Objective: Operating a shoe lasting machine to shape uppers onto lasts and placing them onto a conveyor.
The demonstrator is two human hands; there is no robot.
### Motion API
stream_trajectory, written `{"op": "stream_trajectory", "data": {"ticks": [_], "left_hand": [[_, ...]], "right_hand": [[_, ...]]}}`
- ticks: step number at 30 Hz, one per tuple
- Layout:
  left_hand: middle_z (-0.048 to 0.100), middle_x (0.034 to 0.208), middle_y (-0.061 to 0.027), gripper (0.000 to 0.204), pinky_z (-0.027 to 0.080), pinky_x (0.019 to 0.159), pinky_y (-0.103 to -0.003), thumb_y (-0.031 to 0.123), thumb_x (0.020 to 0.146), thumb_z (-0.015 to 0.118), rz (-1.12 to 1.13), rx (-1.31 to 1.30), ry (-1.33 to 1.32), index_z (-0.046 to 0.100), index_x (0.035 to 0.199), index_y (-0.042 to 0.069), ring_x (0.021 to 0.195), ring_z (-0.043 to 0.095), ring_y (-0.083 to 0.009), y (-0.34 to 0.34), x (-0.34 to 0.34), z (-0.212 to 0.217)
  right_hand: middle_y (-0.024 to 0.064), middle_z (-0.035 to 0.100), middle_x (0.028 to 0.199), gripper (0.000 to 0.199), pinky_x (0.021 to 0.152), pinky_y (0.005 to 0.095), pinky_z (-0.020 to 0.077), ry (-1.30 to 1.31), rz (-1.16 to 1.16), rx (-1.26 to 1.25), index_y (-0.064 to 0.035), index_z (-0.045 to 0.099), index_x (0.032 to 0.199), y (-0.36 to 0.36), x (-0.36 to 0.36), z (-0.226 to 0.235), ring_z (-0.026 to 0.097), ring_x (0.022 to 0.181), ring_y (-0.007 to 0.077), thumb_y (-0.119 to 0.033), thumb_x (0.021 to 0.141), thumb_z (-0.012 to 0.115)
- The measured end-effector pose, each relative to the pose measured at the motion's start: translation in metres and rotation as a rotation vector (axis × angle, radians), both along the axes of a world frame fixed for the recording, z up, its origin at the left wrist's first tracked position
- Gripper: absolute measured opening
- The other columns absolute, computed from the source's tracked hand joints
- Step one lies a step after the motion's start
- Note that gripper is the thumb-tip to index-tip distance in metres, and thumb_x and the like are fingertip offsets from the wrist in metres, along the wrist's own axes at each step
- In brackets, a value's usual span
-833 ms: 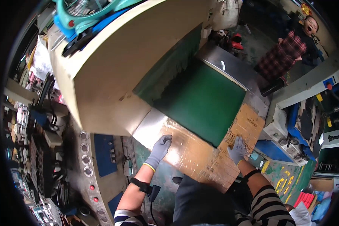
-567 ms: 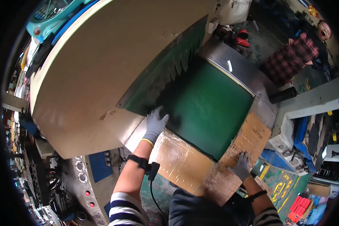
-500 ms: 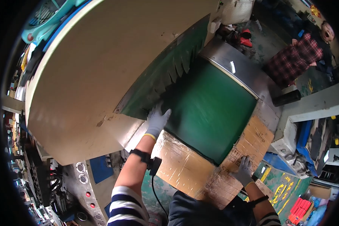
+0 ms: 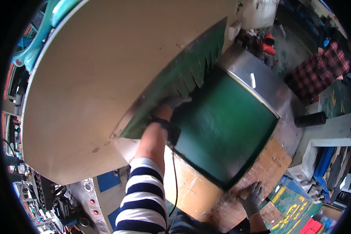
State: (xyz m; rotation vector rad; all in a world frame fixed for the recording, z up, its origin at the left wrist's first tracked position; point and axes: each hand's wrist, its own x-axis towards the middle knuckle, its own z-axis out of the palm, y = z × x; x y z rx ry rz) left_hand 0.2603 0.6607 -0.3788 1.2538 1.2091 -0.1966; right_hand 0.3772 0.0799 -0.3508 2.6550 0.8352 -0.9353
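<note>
While the big beige machine hood [image 4: 105, 78] looms over everything, the green conveyor belt [image 4: 222, 132] lies bare just right of the left hand [image 4: 175, 103]; that gloved hand is tucked under the fringed green curtain [image 4: 183, 82], and whether its fingers are spread or closed I cannot tell; nothing rides the belt yet; the right hand [image 4: 252, 197] presses flat, fingers spread, on the brown cardboard [image 4: 191, 191] at the belt's near edge.
</note>
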Motion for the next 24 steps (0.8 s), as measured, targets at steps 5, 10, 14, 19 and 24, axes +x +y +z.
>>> {"op": "stream_trajectory", "data": {"ticks": [5,10,14,19,24], "left_hand": [[0.067,0.112,-0.0102,0.07,0.047,0.093,-0.033,0.048,0.069,0.083,-0.106,0.44,-0.212,0.064,0.115,-0.002,0.102,0.063,-0.0234,-0.073,-0.016,0.032],[0.057,0.131,-0.0094,0.084,0.037,0.109,-0.034,0.028,0.072,0.088,-0.04,-0.118,-0.907,0.045,0.139,0.0,0.121,0.052,-0.0182,-0.189,-0.089,0.093],[0.06,0.123,-0.0118,0.077,0.043,0.1,-0.033,0.03,0.073,0.085,-0.107,0.098,-0.64,0.048,0.133,-0.003,0.116,0.053,-0.0193,-0.275,-0.198,0.147],[0.062,0.109,-0.0134,0.077,0.045,0.093,-0.04,0.043,0.062,0.086,-0.214,0.272,-0.367,0.054,0.121,0.005,0.105,0.058,-0.0298,-0.368,-0.334,0.182],[0.059,0.117,-0.0154,0.077,0.043,0.097,-0.041,0.041,0.064,0.085,-0.034,0.328,-0.272,0.053,0.126,0.007,0.112,0.057,-0.0322,-0.458,-0.454,0.214]], "right_hand": [[0.0284,0.008,0.159,0.138,0.119,0.0461,0.022,-0.008,0.031,-0.018,0.0086,0.007,0.151,-0.003,0.0,-0.003,0.016,0.145,0.0463,-0.051,0.057,0.088],[0.0267,0.014,0.158,0.133,0.119,0.0463,0.0217,-0.051,0.109,0.003,0.0056,0.012,0.152,-0.024,0.01,-0.018,0.02,0.144,0.0451,-0.05,0.058,0.088],[0.0256,0.044,0.142,0.096,0.11,0.0456,0.0368,0.471,0.02,0.179,0.0054,0.036,0.142,0.015,0.044,0.028,0.044,0.132,0.0371,-0.039,0.071,0.082],[0.0147,0.054,0.136,0.07,0.106,0.035,0.0403,1.138,0.057,0.454,0.0013,0.042,0.143,0.119,-0.046,0.123,0.052,0.125,0.025,-0.021,0.085,0.074],[0.0104,0.055,0.134,0.07,0.106,0.0333,0.0401,1.506,0.778,0.011,-0.0001,0.046,0.141,0.176,-0.277,0.189,0.052,0.124,0.0202,-0.018,0.081,0.078]]}}
